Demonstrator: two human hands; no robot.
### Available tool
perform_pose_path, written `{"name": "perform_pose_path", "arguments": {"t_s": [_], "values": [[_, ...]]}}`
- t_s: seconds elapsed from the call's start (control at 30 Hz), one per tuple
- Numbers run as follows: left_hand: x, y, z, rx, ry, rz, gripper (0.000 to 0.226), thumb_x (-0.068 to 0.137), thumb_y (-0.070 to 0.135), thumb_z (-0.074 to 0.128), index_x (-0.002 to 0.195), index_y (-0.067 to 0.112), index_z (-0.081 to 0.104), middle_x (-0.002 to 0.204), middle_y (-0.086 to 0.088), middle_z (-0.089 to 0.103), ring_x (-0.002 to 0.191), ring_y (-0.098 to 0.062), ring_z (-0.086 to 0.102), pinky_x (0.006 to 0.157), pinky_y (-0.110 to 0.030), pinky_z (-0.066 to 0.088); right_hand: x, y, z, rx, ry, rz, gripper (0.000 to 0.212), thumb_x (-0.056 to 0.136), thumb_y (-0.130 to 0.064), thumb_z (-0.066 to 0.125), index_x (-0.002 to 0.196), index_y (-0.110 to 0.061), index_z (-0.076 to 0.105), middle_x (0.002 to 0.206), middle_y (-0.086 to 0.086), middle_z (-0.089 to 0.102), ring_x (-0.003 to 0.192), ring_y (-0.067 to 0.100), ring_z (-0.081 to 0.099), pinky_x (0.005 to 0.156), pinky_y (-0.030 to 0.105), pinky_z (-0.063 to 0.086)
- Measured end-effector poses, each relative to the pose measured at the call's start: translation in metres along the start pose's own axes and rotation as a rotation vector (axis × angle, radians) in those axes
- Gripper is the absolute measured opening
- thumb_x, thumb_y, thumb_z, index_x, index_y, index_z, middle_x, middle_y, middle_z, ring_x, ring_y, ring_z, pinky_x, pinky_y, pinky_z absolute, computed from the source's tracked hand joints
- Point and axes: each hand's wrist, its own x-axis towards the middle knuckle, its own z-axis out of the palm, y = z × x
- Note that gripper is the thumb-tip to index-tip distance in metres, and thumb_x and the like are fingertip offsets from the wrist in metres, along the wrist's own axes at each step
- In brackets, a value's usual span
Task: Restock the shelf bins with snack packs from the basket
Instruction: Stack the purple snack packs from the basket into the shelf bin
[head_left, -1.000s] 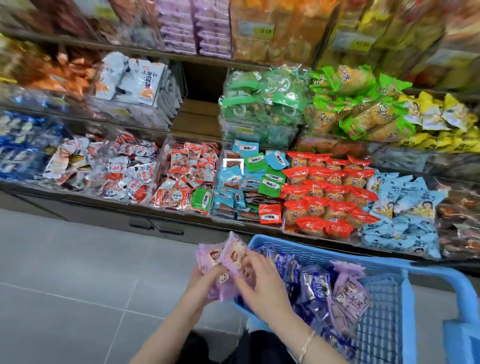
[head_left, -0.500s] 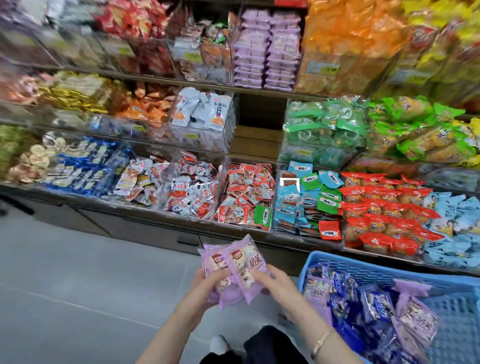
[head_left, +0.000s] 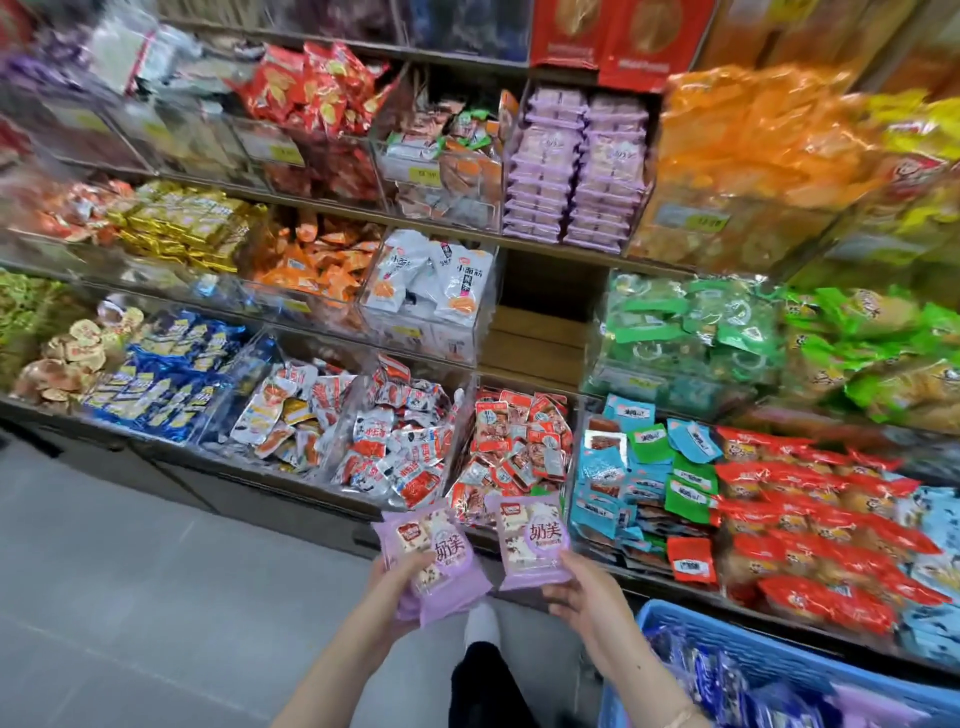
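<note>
My left hand (head_left: 390, 587) grips a small stack of purple snack packs (head_left: 434, 556) in front of the lowest shelf. My right hand (head_left: 582, 592) pinches a separate purple snack pack (head_left: 530, 540) by its lower edge, just right of the left stack. The blue basket (head_left: 727, 636) stands at the lower right, with blue and purple packs inside. High on the shelf, a clear bin of matching purple packs (head_left: 576, 166) holds two neat stacks.
Clear shelf bins are crowded with snacks: red-and-white packs (head_left: 405, 447), teal and green packs (head_left: 644, 478), red packs (head_left: 810, 519), green bags (head_left: 691, 332). An open wooden gap (head_left: 540, 332) sits mid-shelf. Grey tiled floor (head_left: 130, 597) lies to the left.
The view swung up and left, showing higher shelves. My hands lifted the purple packs away from the basket and split them: a stack in the left, one pack in the right.
</note>
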Motion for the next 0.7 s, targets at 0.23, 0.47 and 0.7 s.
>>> {"name": "perform_pose_path", "arguments": {"t_s": [0.23, 0.47, 0.7], "values": [[0.063, 0.097, 0.034, 0.078, -0.097, 0.223, 0.105, 0.042, 0.042, 0.076, 0.127, -0.011, 0.044, 0.049, 0.001, 0.045, 0.040, -0.011, 0.043, 0.052, -0.025, 0.043, 0.066, -0.085, -0.003, 0.065, -0.004, -0.060, 0.019, 0.095, -0.019, 0.051, 0.100, -0.004, 0.062, 0.092, 0.013, 0.066, 0.076, 0.025, 0.059, 0.061, 0.031, 0.045], [0.111, 0.182, 0.072, 0.089, -0.115, 0.228, 0.082, 0.053, 0.048, 0.079, 0.112, -0.001, 0.051, 0.037, 0.003, 0.029, 0.031, -0.009, 0.033, 0.058, -0.029, 0.052, 0.106, -0.169, 0.019, 0.123, -0.065, -0.130, 0.015, 0.095, -0.017, 0.053, 0.099, -0.009, 0.064, 0.078, 0.006, 0.071, 0.070, 0.021, 0.063, 0.054, 0.028, 0.049], [0.137, 0.251, 0.088, 0.028, -0.116, 0.350, 0.074, 0.058, 0.037, 0.075, 0.120, 0.006, 0.053, 0.064, -0.006, 0.063, 0.033, -0.008, 0.038, 0.042, -0.019, 0.036, 0.117, -0.244, 0.043, -0.004, -0.092, -0.353, 0.021, 0.090, -0.022, 0.062, 0.111, -0.020, 0.059, 0.096, 0.002, 0.071, 0.071, 0.013, 0.068, 0.057, 0.022, 0.052]]}}
